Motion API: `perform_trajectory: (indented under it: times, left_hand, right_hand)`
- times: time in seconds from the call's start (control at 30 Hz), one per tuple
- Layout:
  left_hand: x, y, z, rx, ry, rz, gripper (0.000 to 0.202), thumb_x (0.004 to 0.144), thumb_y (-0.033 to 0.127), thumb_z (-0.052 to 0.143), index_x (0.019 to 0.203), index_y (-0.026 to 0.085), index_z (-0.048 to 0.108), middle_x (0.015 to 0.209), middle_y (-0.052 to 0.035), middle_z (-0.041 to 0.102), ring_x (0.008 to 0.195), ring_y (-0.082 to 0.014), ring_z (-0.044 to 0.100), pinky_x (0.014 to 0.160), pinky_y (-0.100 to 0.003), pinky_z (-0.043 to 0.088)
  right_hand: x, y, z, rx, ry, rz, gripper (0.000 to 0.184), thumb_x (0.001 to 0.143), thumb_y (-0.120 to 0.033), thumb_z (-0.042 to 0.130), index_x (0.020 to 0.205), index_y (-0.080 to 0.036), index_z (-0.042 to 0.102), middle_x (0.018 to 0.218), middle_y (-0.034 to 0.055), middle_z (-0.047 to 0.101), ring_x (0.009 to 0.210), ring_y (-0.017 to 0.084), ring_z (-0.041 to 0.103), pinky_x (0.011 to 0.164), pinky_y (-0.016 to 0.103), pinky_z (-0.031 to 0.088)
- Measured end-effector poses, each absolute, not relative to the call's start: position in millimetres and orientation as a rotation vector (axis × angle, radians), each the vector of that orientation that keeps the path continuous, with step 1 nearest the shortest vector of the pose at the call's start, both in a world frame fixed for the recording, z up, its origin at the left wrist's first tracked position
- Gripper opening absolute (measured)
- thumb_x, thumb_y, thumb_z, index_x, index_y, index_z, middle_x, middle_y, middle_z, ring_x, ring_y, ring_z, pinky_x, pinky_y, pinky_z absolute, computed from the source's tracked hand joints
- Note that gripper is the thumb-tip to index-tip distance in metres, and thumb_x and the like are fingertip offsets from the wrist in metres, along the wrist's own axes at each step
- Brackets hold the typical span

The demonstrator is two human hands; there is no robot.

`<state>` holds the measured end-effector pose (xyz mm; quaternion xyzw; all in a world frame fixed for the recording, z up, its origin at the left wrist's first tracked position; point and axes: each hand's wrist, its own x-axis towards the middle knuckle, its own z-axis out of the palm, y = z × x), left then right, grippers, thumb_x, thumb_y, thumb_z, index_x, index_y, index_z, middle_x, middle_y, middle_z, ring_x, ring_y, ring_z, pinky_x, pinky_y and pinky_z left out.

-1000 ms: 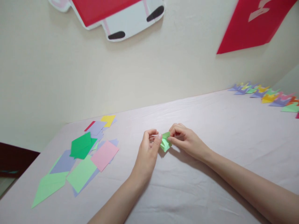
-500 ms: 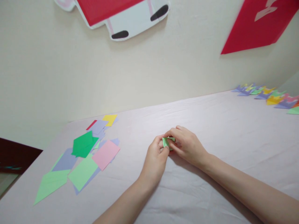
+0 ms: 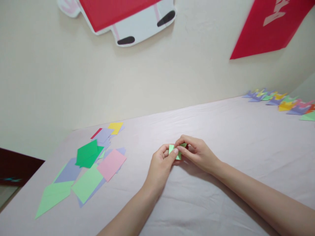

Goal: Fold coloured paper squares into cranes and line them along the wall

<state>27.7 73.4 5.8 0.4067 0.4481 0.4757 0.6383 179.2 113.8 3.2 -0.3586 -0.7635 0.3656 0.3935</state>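
A small piece of folded light green paper (image 3: 171,149) is held just above the cloth-covered table, between my two hands. My left hand (image 3: 161,164) grips its left side, with the thumb pressed flat on the front face and the fingers behind. On the upper right, my right hand (image 3: 199,153) pinches the same paper between thumb and forefinger. Part of the paper is covered by my fingers, so its full folded shape does not show.
Loose paper sheets lie at the left, among them a pink sheet (image 3: 112,165) and a dark green one (image 3: 86,153). Folded paper cranes (image 3: 286,105) in several colours stand at the far right. Behind the table (image 3: 157,124) rises a wall with red decorations (image 3: 270,29).
The folded paper has turned so its flat face shows more. My left thumb has moved up onto its front, and my right fingers have shifted along its upper edge.
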Motion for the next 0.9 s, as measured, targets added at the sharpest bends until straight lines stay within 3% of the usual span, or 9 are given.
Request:
perform_trajectory:
  times: [0.17,0.4,0.67,0.9]
  left_hand:
    - [29,72,2,0.982,1.1,1.088,0.034,0.08,0.044,0.069,0.095,0.013,0.063,0.087,-0.0063,0.072,0.074,-0.0175,0.07,0.065,-0.024,0.056]
    - [31,70,-2,1.013,1.135,1.151,0.029,0.082,0.045,0.068,0.086,0.018,0.059,0.08,-0.0033,0.072,0.073,-0.0185,0.07,0.066,-0.027,0.056]
    - [29,66,-3,1.176,1.226,1.125,0.021,0.093,0.041,0.056,0.092,0.02,0.058,0.085,-0.0022,0.072,0.072,-0.0159,0.068,0.067,-0.024,0.052]
    - [30,65,-7,1.178,1.288,1.15,0.023,0.092,0.044,0.056,0.095,0.022,0.058,0.079,-0.0008,0.071,0.075,-0.0181,0.068,0.069,-0.025,0.051]
  right_hand:
    - [179,111,3,-0.913,-1.874,1.011,0.009,0.088,-0.023,0.053,0.093,-0.019,0.059,0.08,0.0013,0.063,0.065,0.013,0.06,0.061,0.025,0.048]
    - [177,109,7,-0.95,-1.922,0.876,0.012,0.088,-0.028,0.054,0.079,-0.02,0.056,0.071,0.0,0.058,0.065,0.015,0.054,0.061,0.026,0.044]
    - [174,107,2,-1.068,-1.843,0.917,0.013,0.089,-0.027,0.053,0.079,-0.02,0.058,0.071,-0.0001,0.06,0.063,0.015,0.057,0.059,0.026,0.044]
    - [174,107,7,-1.002,-1.804,0.867,0.015,0.088,-0.026,0.056,0.075,-0.02,0.059,0.073,0.0007,0.06,0.068,0.016,0.058,0.063,0.026,0.046]
